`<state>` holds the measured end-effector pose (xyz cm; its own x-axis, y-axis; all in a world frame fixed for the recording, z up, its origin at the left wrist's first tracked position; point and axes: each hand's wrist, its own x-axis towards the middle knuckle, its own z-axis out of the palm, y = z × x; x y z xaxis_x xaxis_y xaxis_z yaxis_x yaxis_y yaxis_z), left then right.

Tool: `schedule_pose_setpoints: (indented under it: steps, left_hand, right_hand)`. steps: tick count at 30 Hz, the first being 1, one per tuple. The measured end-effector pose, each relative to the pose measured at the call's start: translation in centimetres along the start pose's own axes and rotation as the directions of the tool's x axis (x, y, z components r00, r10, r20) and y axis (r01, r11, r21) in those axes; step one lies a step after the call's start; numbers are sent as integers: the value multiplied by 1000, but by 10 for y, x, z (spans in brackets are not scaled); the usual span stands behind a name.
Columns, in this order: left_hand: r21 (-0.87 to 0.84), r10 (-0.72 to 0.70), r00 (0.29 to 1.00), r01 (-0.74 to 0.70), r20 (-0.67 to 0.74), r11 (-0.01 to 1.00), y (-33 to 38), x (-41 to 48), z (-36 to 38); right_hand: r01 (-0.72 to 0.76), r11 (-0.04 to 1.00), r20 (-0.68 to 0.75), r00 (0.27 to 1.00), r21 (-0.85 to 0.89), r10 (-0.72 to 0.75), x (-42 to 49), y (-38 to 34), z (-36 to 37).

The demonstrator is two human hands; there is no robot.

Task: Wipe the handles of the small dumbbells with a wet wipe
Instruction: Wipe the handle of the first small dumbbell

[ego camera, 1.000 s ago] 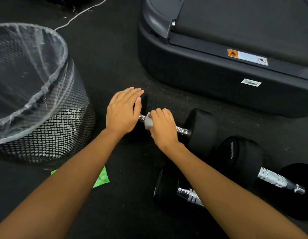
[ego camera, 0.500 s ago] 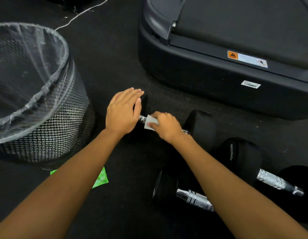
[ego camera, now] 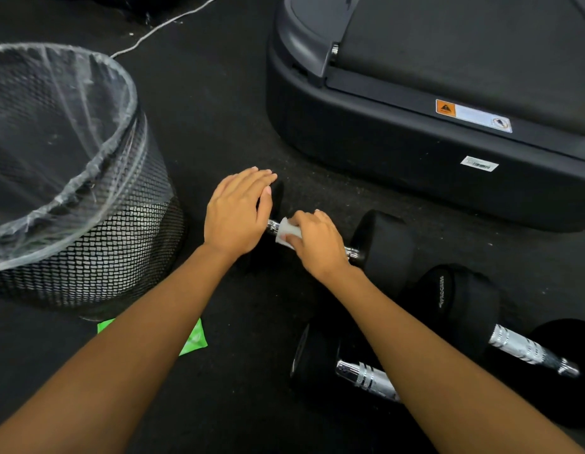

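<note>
A black dumbbell with a chrome handle lies on the dark floor in the middle of the view. My left hand rests flat, fingers straight, on its left weight, which is mostly hidden beneath it. My right hand is curled round the handle and presses a white wet wipe against it near the left end. Two more black dumbbells lie nearer me: one partly under my right forearm, the other at the right.
A black mesh waste bin with a clear liner stands at the left. A green wipe packet lies on the floor beneath my left forearm. A treadmill base fills the upper right, and a white cord runs along the floor at the top.
My right hand has rolled round the handle with the wipe, turning from on top to more over the near side. My left hand has stayed on the weight.
</note>
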<state>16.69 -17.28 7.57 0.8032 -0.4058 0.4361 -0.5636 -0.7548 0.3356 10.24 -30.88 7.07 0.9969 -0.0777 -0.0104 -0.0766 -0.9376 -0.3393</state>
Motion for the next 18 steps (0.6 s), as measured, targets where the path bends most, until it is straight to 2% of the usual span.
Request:
schedule_pose_setpoints:
  steps: [2,4,6,9,12,16,18]
  left_hand:
    - [2,-1,1000,1,3,1000,0,0,1]
    - [-4,2,1000,-2,4,1000,-1,-1,1]
    - [-11,5,1000,-5,-4,1000,-1,-1,1]
    - [-9,6,1000,-6,-8,1000,-1,-1,0]
    - [-6,8,1000,-8,-4,1000,0,-1,0]
    - [-7,8,1000,-8,-9,1000,-1,-1,1]
    - [-7,6,1000,-6,-7,1000,-1,-1,1]
  right_hand:
    - [-111,991,125,987,75,101,11,4,-5]
    - [-230,966,305,934,121,185,22,6,-10]
    - [-238,969,388,901,72,192,25,1,-12]
    - [-102,995,294,950,-20,103,21,-10,-4]
    - [9,1000,156,988,23,-13,13,-12,6]
    - [-52,994,53,997,94,47,0,-4,3]
    - [-88,994,65,994,71,84,0,-6,1]
